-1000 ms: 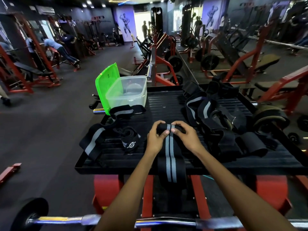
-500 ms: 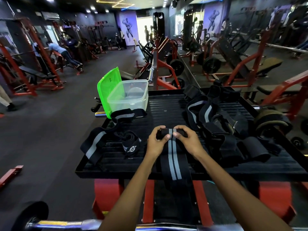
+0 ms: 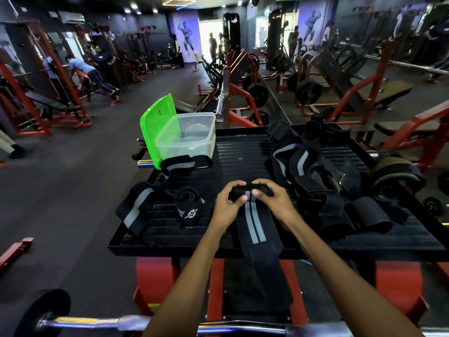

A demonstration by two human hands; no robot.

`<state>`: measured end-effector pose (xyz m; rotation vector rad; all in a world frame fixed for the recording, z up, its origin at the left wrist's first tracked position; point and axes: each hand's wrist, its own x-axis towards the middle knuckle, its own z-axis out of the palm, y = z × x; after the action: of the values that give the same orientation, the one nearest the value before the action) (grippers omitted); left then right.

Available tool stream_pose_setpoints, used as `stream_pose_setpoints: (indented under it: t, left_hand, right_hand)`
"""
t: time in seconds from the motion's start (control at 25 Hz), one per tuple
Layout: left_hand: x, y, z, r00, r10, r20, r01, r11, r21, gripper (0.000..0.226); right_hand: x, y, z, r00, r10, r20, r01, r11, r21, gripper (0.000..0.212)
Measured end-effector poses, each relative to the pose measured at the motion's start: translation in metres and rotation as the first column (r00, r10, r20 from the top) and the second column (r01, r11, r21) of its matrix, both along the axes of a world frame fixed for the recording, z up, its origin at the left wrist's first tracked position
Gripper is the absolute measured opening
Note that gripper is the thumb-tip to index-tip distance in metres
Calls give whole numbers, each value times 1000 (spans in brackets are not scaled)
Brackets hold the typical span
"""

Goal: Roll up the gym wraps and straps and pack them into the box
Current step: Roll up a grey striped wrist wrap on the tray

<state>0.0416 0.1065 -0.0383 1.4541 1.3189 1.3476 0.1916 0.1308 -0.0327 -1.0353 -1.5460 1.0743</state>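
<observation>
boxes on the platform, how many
1: a clear box at the platform's far left corner, its green lid standing open. The strap pile could hide nothing that large.

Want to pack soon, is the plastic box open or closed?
Open: the green lid stands upright against the clear box, leaving its top uncovered.

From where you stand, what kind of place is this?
Almost certainly a gym: red weight machines loaded with plates line the floor, a barbell lies in front, and bodybuilder murals cover the far wall.
</observation>
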Motion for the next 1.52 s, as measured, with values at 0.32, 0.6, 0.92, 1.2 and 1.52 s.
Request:
stream_pose_setpoints:
  t: [0.32, 0.6, 0.92, 1.2, 1.52]
  left_hand:
    - [-4, 4, -3, 997, 80, -15, -80, 997, 9, 22]
    - [0, 7, -9, 992, 117, 51, -106, 976, -189, 36]
    - [1, 6, -8, 996, 64, 58, -55, 987, -150, 30]
    - [-2, 7, -3, 990, 134, 53, -123, 978, -170, 30]
    - [-1, 4, 1, 983, 162, 87, -141, 967, -211, 36]
  right_hand:
    - [-1, -5, 3, 999, 30, -15, -31, 998, -60, 25]
    - [2, -5, 2, 999, 42, 11, -42, 999, 17, 29]
    - [0, -6, 3, 1000, -6, -3, 6, 998, -57, 24]
    - [-1, -6, 0, 999, 24, 40, -20, 993, -116, 24]
    - [1, -10, 4, 996, 85, -16, -86, 993, -79, 27]
